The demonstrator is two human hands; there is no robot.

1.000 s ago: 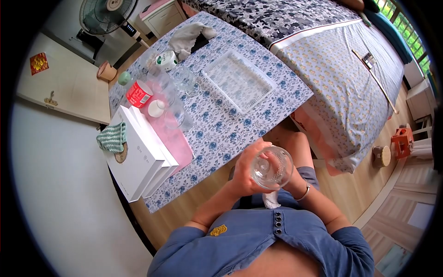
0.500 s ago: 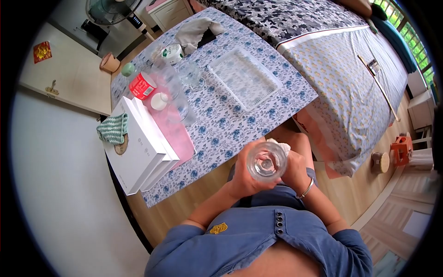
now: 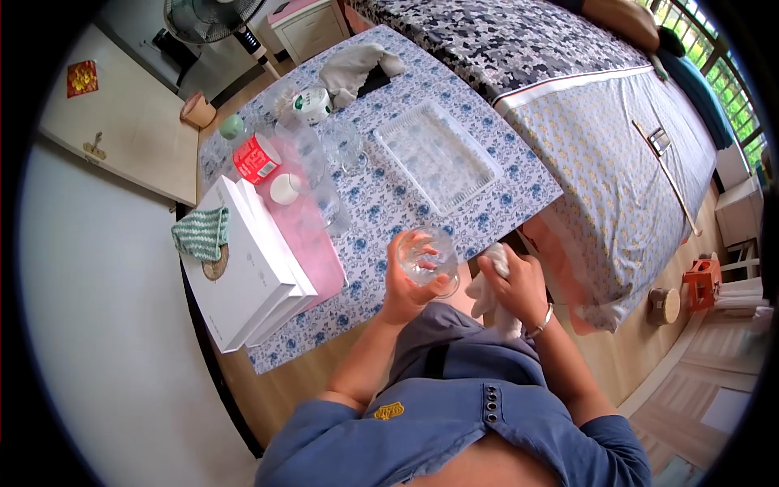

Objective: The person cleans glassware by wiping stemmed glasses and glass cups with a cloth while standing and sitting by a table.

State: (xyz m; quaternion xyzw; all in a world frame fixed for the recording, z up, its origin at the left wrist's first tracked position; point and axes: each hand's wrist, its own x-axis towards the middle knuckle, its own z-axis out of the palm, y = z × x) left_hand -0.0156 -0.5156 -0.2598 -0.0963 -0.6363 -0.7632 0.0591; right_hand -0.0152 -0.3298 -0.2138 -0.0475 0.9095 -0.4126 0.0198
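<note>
My left hand [image 3: 407, 284] is wrapped round a clear glass [image 3: 428, 258], held over the near edge of the table with its round opening facing up. To its right, over my lap, my right hand [image 3: 523, 288] grips a crumpled white cloth [image 3: 505, 312], which hangs down below the fingers. The glass and the cloth are apart. Beyond them on the flowered tablecloth [image 3: 381, 264] lies a clear plastic tray [image 3: 438, 158], and left of it stands another clear glass [image 3: 347, 146].
White boxes [image 3: 235, 272] with a green knitted piece [image 3: 201, 234] lie at the table's left. Behind are a red tub [image 3: 256, 158], a white-green roll [image 3: 312, 104] and a grey cloth [image 3: 357, 69]. A bed [image 3: 600, 162] stands right; part of a person [image 3: 621, 20] shows there.
My hands have moved apart. The glass has shifted left and towards the table in my left hand, and the white cloth has come away from it in my right hand.
</note>
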